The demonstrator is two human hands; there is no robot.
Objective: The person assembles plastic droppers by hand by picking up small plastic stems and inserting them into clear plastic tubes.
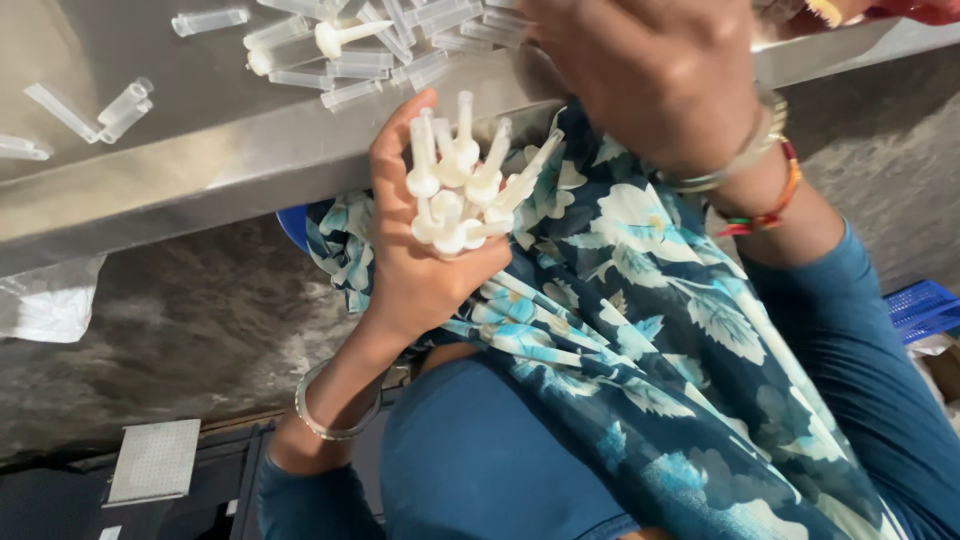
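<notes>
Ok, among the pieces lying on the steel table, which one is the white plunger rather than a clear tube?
The white plunger at the near edge of the tube pile: opaque white with a rounded head, while all around it are clear hollow tubes.

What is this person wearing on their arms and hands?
Both hands are bare, without gloves. The left hand has a thin silver bangle at the wrist, above a blue sleeve. The right hand wears a pale metal band and red and multicoloured thread bracelets, with a blue sleeve on that arm.

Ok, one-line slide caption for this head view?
Left hand grips a bunch of white plastic plungers below a steel table edge; right hand reaches toward clear tubes.
</notes>
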